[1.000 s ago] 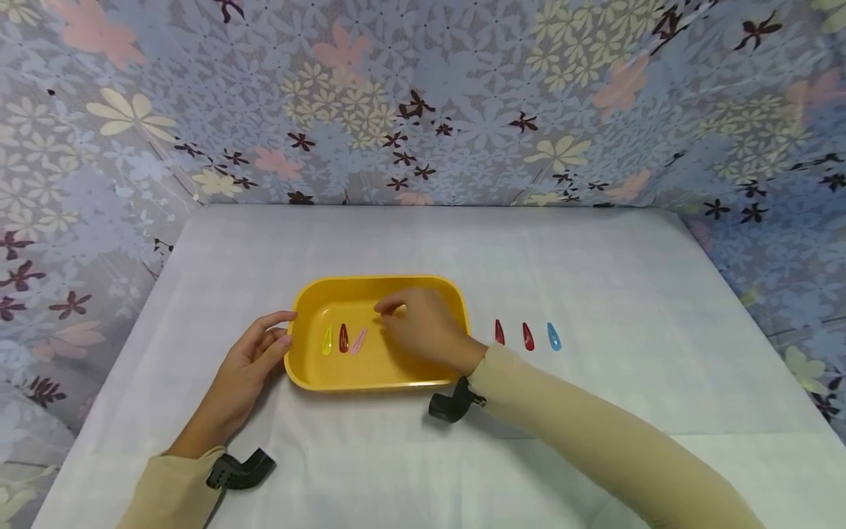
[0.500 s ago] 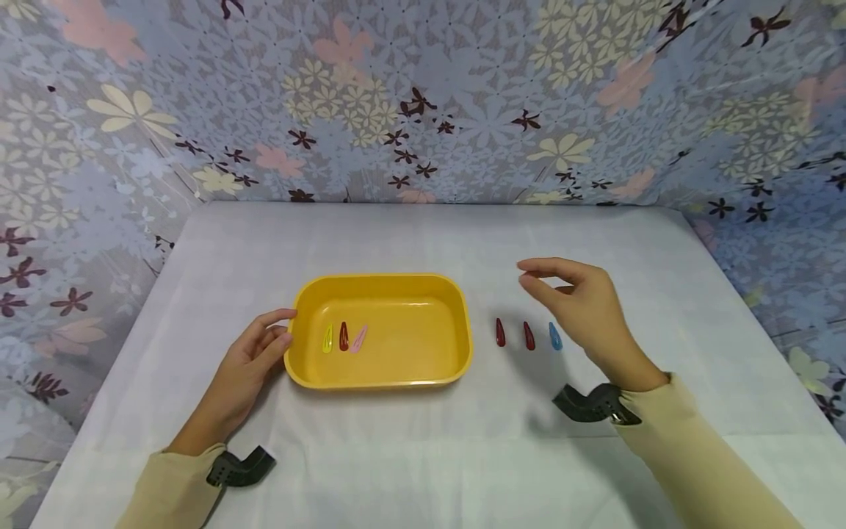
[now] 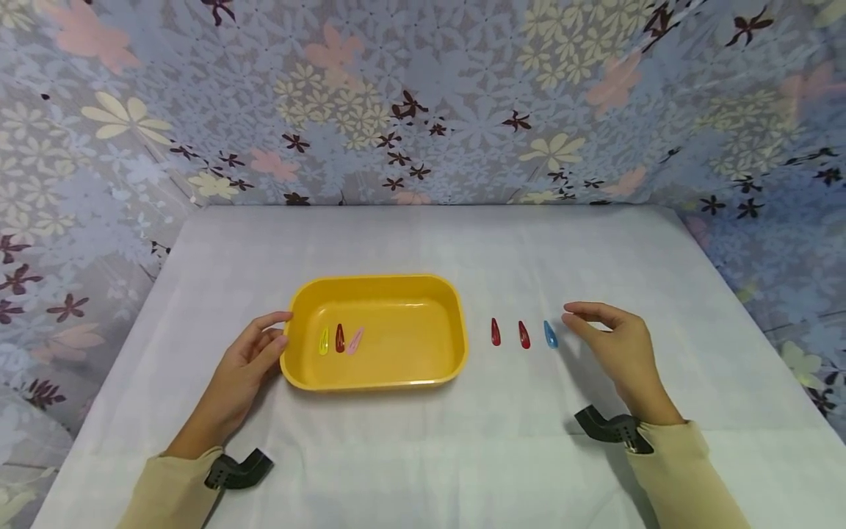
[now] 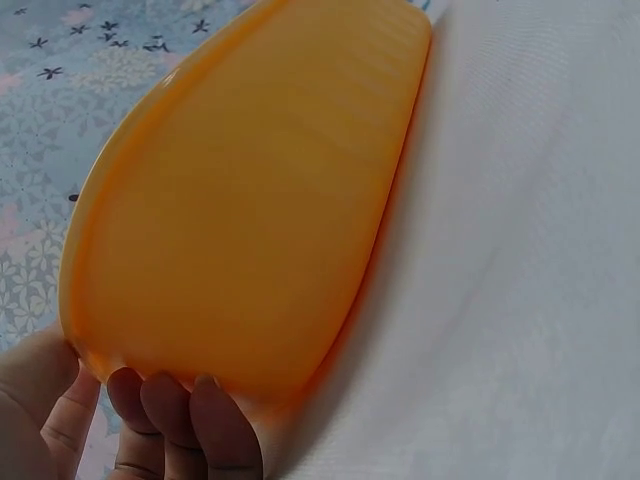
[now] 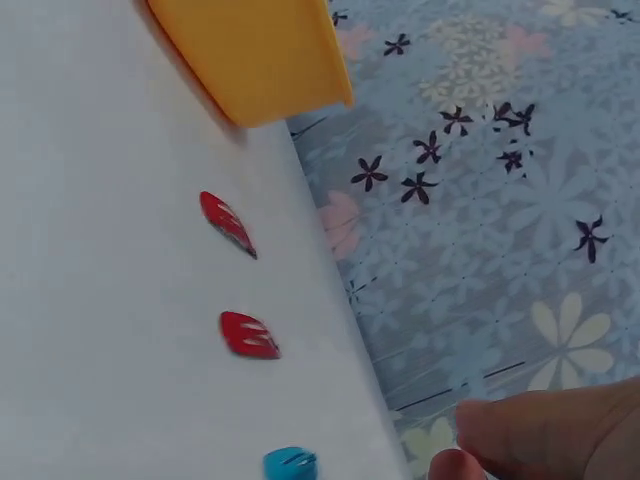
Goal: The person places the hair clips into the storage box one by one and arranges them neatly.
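Note:
On the left, my left hand rests its relaxed fingertips against the left end of the yellow tray; several fingertips show along that end in the left wrist view. Inside the tray lie a yellow snap hair clip, a dark red clip and a pink clip. Two red hair clips, one nearer the tray and one further right, lie on the cloth beside a blue clip. Just right of the blue clip, my right hand hovers with thumb and forefinger slightly apart, holding nothing.
A white cloth covers the table under everything. Flower-patterned fabric stands along the back and both sides. Each wrist carries a black camera mount, the left one and the right one.
My right hand has left the tray, swung right past the loose clips, and come down nearer the blue clip. My left hand stays at the tray's end; the clips keep their places.

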Demonstrator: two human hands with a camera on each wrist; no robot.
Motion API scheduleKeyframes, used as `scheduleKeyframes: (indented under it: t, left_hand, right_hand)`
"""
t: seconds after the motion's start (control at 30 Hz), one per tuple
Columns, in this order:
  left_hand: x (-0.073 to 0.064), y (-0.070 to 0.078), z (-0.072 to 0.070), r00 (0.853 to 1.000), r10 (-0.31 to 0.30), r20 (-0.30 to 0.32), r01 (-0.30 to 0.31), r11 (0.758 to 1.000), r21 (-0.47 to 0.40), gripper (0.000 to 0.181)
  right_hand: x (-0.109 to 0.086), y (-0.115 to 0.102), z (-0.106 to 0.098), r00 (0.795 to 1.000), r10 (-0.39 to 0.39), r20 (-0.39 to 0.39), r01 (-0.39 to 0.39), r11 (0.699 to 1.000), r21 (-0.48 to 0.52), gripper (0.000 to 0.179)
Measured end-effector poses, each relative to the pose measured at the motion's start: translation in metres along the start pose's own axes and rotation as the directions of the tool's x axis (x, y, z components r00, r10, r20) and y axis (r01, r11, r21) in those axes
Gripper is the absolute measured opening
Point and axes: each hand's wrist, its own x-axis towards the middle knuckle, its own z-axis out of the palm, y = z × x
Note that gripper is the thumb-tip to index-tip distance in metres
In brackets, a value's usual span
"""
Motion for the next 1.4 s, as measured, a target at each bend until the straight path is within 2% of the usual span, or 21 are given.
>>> scheduleKeyframes:
  t: [0.17,0.5,0.67,0.8,1.0,1.4]
  left_hand:
    - [-0.001,0.001,0.003,1.0,-0.027,-0.006,0.027,0.999,0.019,0.047]
    - [0.001,0.002,0.006,0.999,-0.047,0.007,0.047,0.999,0.026,0.048]
    - [0.002,0.0,0.005,0.999,-0.044,0.011,0.043,0.998,0.034,0.048]
    - [0.001,0.001,0.003,0.999,-0.036,0.009,0.036,0.999,0.039,0.049]
    - [0.0,0.001,0.0,1.0,-0.03,-0.001,0.03,0.999,0.031,0.048]
    - [0.0,0.001,-0.002,1.0,-0.013,0.008,0.013,1.0,0.004,0.047]
  right_hand:
    - [-0.001,0.012,0.008,1.0,-0.019,0.019,0.02,0.998,-0.056,0.044]
    - [-0.003,0.029,0.019,0.99,-0.142,-0.003,0.139,0.971,-0.193,0.032]
    - [-0.005,0.027,0.027,0.967,-0.247,-0.06,0.224,0.94,-0.259,0.021]
    - [-0.006,0.021,0.031,0.948,-0.312,-0.066,0.28,0.914,-0.295,0.017]
    - [-0.004,0.017,0.031,0.943,-0.33,-0.051,0.303,0.909,-0.285,0.015]
    - [-0.003,0.014,0.031,0.954,-0.296,-0.046,0.271,0.917,-0.292,0.014]
